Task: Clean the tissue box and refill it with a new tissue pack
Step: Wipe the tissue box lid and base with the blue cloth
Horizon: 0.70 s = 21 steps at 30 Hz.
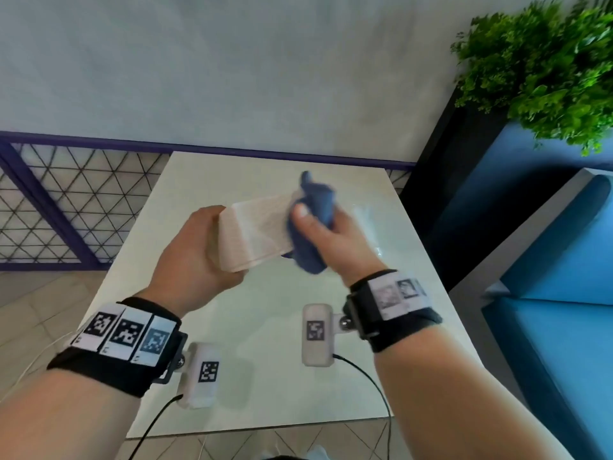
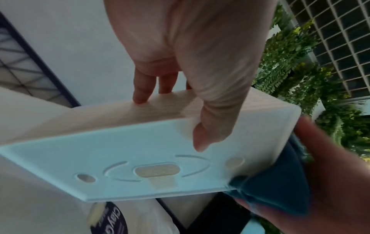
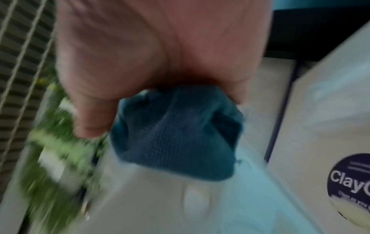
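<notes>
Holding the pale wood-grain rectangular tissue box (image 1: 255, 232) up off the white glossy bench (image 1: 282, 343), above its middle. Left hand (image 1: 195, 257) clamping the box's near-left end: thumb (image 2: 208, 131) pressing on the white plastic base panel (image 2: 140, 167), fingers (image 2: 143, 88) curling over the wood-grain side. Box long axis running from left hand toward right hand, far end tilting slightly up and away.

Right hand (image 1: 328, 234) curling round a bunched dark blue microfibre cloth (image 1: 315, 224), thumb pinning the wad, fingers wrapping it tight. Cloth touching the box's right end and pressing onto the right corner of the base panel (image 3: 220, 197), per both wrist views. Right wrist view smearing with motion blur, so exact contact patch hard to fix.

Key relation: box lying straight left of the cloth hand, so wiping strokes needing to travel along the long axis back toward the left hand. Right hand nearer the uncleaned length; left hand acting only as the brace.

Judging step: wiping underway, refill not yet begun. Base panel sitting shut on the box, with oval slot and two small holes showing.

White plastic-wrapped tissue pack with dark round label (image 3: 330, 142) lying on the bench below and right of the box, barely visible behind the right hand in the head view.

Green leafy plant (image 1: 544, 68) standing far right of the box; blue cushioned seat (image 1: 557, 293) right of the bench.
</notes>
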Tool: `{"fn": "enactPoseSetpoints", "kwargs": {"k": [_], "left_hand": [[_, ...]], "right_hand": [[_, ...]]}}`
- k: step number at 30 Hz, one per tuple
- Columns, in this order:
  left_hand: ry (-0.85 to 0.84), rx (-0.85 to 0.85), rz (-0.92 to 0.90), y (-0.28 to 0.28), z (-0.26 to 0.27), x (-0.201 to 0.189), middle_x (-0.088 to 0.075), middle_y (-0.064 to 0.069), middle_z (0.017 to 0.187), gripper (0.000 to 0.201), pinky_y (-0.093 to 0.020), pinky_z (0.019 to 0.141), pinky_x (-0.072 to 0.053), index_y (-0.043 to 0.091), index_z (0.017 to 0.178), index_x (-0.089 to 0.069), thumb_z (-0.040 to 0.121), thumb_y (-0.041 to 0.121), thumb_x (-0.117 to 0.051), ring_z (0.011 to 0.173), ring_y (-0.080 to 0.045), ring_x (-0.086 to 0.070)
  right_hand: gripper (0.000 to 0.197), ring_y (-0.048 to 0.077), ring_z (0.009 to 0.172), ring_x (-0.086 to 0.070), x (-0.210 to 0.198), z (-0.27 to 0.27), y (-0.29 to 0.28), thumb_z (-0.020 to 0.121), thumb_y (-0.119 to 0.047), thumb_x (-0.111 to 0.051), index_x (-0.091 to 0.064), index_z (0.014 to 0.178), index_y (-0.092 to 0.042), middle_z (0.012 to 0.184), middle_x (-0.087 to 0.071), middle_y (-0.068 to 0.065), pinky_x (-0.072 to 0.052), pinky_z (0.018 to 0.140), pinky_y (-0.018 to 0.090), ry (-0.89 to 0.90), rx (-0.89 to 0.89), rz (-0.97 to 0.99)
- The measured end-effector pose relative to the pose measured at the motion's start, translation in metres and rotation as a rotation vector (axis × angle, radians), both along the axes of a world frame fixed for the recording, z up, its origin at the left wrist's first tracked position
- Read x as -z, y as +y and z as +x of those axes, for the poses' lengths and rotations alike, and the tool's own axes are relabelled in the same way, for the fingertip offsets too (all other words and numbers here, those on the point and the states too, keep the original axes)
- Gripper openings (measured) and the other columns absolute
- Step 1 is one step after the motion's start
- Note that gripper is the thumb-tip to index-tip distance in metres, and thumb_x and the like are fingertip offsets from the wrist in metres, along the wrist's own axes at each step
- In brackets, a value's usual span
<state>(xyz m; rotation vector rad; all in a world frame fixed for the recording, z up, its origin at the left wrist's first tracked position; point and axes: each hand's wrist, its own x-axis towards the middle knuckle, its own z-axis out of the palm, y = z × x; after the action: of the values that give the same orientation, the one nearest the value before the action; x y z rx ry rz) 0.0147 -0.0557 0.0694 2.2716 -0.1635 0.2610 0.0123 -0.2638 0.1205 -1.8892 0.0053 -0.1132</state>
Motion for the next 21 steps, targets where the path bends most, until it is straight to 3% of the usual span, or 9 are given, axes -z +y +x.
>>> {"fn": "enactPoseSetpoints", "kwargs": {"k": [2, 4, 7, 9, 11, 15, 16, 19, 21], "left_hand": [[-0.015, -0.014, 0.008, -0.008, 0.0, 0.001, -0.054, 0.007, 0.119, 0.077, -0.033, 0.077, -0.046, 0.029, 0.124, -0.045, 0.059, 0.023, -0.086, 0.097, -0.012, -0.053], [-0.022, -0.014, 0.029, -0.014, 0.0, 0.002, -0.055, 0.008, 0.117, 0.075, -0.029, 0.075, -0.039, 0.027, 0.124, -0.048, 0.06, 0.024, -0.086, 0.093, -0.008, -0.049], [-0.02, -0.017, 0.028, -0.018, -0.004, 0.006, -0.055, 0.008, 0.111, 0.066, -0.027, 0.076, -0.037, 0.023, 0.124, -0.049, 0.066, 0.021, -0.081, 0.095, -0.015, -0.055], [-0.006, -0.032, 0.016, -0.017, -0.006, 0.009, -0.054, 0.01, 0.114, 0.07, -0.027, 0.077, -0.039, 0.025, 0.126, -0.047, 0.065, 0.023, -0.082, 0.096, -0.014, -0.056], [0.011, -0.048, 0.019, -0.014, -0.008, 0.009, -0.055, 0.009, 0.118, 0.076, -0.032, 0.077, -0.044, 0.027, 0.123, -0.046, 0.058, 0.027, -0.086, 0.098, -0.015, -0.057], [0.007, -0.061, 0.057, -0.012, -0.013, 0.007, -0.052, 0.006, 0.122, 0.076, -0.031, 0.076, -0.04, 0.027, 0.123, -0.045, 0.058, 0.023, -0.085, 0.105, -0.017, -0.054], [0.006, -0.064, 0.048, -0.013, -0.013, 0.006, -0.052, 0.005, 0.122, 0.076, -0.03, 0.076, -0.039, 0.026, 0.123, -0.046, 0.058, 0.022, -0.085, 0.105, -0.017, -0.053], [-0.014, -0.07, 0.069, -0.015, -0.009, 0.005, -0.054, 0.004, 0.118, 0.075, -0.031, 0.075, -0.043, 0.026, 0.121, -0.048, 0.057, 0.024, -0.086, 0.102, -0.019, -0.056], [-0.007, -0.073, 0.074, -0.016, -0.007, 0.005, -0.054, 0.005, 0.118, 0.076, -0.03, 0.074, -0.041, 0.026, 0.123, -0.047, 0.058, 0.026, -0.086, 0.095, -0.015, -0.056]], "right_hand": [[0.08, 0.018, 0.141, -0.029, 0.008, 0.002, 0.016, 0.079, -0.074, -0.028, -0.025, 0.148, -0.032, 0.156, -0.028, 0.003, -0.021, 0.118, 0.043, -0.02, -0.087, -0.434], [0.068, 0.02, 0.149, 0.002, 0.013, -0.004, 0.031, 0.092, -0.063, -0.016, -0.007, 0.152, -0.032, 0.162, -0.001, -0.001, 0.002, 0.12, 0.049, -0.04, -0.088, -0.623], [0.055, 0.014, 0.148, 0.013, 0.021, -0.023, 0.048, 0.1, -0.048, -0.022, -0.005, 0.151, -0.036, 0.162, 0.004, -0.009, 0.015, 0.117, 0.046, -0.191, -0.247, -0.719], [0.05, 0.009, 0.148, 0.008, 0.025, -0.017, 0.04, 0.101, -0.045, -0.026, -0.013, 0.149, -0.041, 0.161, -0.004, -0.015, 0.016, 0.115, 0.046, -0.247, -0.297, -0.696], [0.047, 0.006, 0.148, -0.003, 0.029, 0.001, 0.021, 0.101, -0.042, -0.027, -0.018, 0.148, -0.043, 0.159, -0.013, -0.018, 0.009, 0.118, 0.051, -0.2, -0.217, -0.618], [0.045, 0.019, 0.138, -0.039, 0.031, 0.026, -0.006, 0.102, -0.039, -0.025, -0.029, 0.147, -0.036, 0.15, -0.041, -0.006, -0.014, 0.119, 0.051, 0.005, -0.043, -0.362], [0.047, 0.017, 0.139, -0.037, 0.029, 0.024, -0.001, 0.1, -0.042, -0.024, -0.029, 0.147, -0.034, 0.152, -0.038, -0.008, -0.01, 0.12, 0.05, -0.007, -0.04, -0.383], [0.053, 0.016, 0.149, -0.005, 0.023, 0.007, 0.029, 0.099, -0.047, -0.021, -0.015, 0.151, -0.035, 0.161, -0.011, -0.012, 0.004, 0.117, 0.05, -0.043, -0.051, -0.566], [0.054, 0.016, 0.149, 0.008, 0.021, -0.006, 0.046, 0.1, -0.047, -0.022, -0.009, 0.151, -0.035, 0.161, -0.002, -0.013, 0.01, 0.118, 0.048, -0.083, -0.117, -0.63]]}}
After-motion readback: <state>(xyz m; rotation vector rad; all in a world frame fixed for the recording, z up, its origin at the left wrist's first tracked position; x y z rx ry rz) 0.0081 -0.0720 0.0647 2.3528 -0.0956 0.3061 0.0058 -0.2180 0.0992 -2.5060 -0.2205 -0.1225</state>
